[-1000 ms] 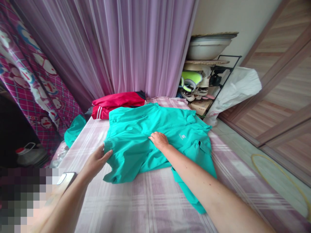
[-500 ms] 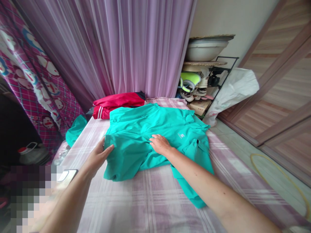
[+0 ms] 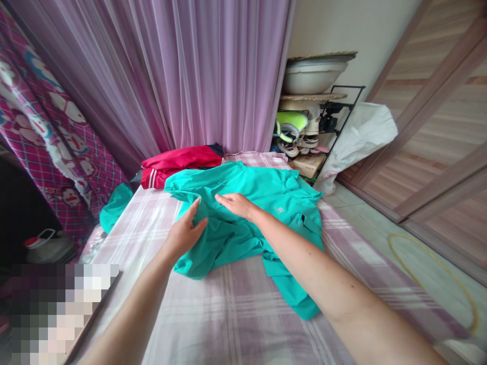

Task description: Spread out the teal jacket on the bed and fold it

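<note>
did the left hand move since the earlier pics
Yes, the left hand moved rightward over the teal jacket, judged against the red garment beyond it.

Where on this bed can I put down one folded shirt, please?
The checked bedsheet shows in front of the teal jacket and between it and the teal bundle at left. The far end is crowded, where the red garment meets the jacket.

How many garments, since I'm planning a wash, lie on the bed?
3: a teal jacket under both hands, a red jacket at the far end, a teal bundle by the left edge; more may be hidden.
</note>
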`<state>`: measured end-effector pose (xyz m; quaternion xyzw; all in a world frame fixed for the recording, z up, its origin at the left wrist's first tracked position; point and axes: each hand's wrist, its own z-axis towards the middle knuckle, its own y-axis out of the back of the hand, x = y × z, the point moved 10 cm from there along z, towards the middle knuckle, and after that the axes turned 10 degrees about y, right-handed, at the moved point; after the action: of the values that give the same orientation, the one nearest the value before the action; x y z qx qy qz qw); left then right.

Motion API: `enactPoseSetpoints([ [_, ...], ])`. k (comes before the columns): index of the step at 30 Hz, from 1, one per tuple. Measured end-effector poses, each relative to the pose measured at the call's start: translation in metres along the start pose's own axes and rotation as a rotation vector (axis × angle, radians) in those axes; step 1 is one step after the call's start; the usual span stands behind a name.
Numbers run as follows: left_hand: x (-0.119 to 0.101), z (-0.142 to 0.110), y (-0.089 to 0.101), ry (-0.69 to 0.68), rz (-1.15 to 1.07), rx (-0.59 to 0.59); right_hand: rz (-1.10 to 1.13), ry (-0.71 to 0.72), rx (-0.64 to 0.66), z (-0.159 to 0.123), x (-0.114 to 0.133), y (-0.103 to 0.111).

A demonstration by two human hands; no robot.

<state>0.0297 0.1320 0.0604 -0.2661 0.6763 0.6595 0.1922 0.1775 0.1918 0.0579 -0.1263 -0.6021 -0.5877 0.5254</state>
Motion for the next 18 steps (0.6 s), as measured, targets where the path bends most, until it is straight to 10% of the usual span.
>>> enactPoseSetpoints([
  [6, -0.036, -0.023, -0.033, -0.137, 0.118, 0.08, -0.065, -0.037, 0.003, 0.024, 0.004, -0.003],
  [13, -0.017, -0.032, -0.038, -0.175, 0.325, 0.157, -0.011, -0.47, -0.361, -0.03, -0.091, 0.097],
  [18, -0.065, -0.054, -0.089, -0.449, 0.368, 0.216, -0.134, -0.688, -0.542, -0.117, -0.153, 0.171],
])
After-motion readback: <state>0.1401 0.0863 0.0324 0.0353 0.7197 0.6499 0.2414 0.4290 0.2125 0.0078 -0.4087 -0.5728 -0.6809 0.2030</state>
